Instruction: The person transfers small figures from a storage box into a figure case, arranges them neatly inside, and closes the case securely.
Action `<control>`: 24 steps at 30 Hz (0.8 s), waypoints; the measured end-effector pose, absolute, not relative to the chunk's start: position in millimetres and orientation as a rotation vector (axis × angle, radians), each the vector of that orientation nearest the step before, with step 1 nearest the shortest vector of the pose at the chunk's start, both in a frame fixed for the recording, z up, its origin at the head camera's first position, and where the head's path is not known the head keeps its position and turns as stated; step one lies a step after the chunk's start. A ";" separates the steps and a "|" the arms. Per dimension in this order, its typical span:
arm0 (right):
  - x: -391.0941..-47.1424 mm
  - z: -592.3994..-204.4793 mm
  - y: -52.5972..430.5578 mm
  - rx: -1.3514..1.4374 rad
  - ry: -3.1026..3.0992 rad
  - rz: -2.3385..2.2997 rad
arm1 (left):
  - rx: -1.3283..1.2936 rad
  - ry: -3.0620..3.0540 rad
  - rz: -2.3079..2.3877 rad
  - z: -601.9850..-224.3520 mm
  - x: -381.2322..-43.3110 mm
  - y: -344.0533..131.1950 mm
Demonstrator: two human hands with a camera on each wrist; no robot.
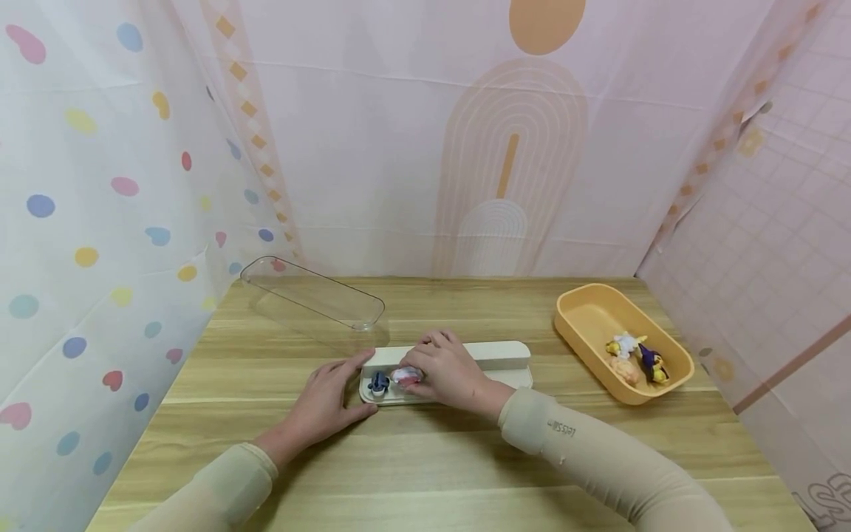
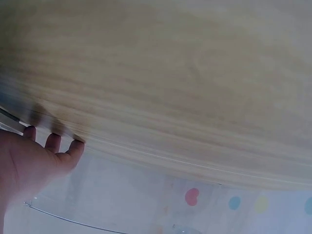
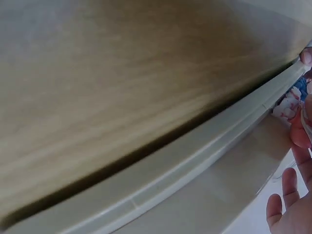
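Note:
My right hand (image 1: 442, 369) pinches a small pink-and-white figurine (image 1: 407, 377) over the cream tray-like base (image 1: 495, 353), near its left end. A dark blue figurine (image 1: 379, 383) stands on the base just to the left of it. In the right wrist view, fingers partly cover the figurine (image 3: 287, 106), and the base's long edge (image 3: 131, 200) runs across. My left hand (image 1: 326, 395) rests at the base's left end, thumb and index finger spread to its two corners. Its fingers also show in the left wrist view, relaxed and holding nothing.
A clear plastic cover (image 1: 312, 299) lies at the back left, close to the base. At the right stands an orange bin (image 1: 585, 314) with several small figurines, among them a purple-and-yellow one (image 1: 654, 363). Patterned curtains (image 1: 372, 148) bound the wooden table (image 1: 425, 473).

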State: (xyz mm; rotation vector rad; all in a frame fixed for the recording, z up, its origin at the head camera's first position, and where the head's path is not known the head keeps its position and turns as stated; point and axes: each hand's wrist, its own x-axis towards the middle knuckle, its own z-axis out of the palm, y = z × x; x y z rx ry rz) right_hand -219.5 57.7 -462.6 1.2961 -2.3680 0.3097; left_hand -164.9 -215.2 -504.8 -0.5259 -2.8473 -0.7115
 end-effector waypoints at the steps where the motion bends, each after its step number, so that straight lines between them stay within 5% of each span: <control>1: -219.8 -463.3 57.9 1.294 -2.369 0.311 | -0.523 -2.848 -0.710 -505.0 -165.2 -215.2; 16: -219.0 -461.6 66.9 1.274 -2.567 0.323 | -0.509 -2.857 -0.700 -503.7 -164.2 -214.7; 24: -223.7 -438.9 126.6 1.086 -2.602 0.491 | -0.520 -2.857 -0.712 -505.8 -165.6 -214.9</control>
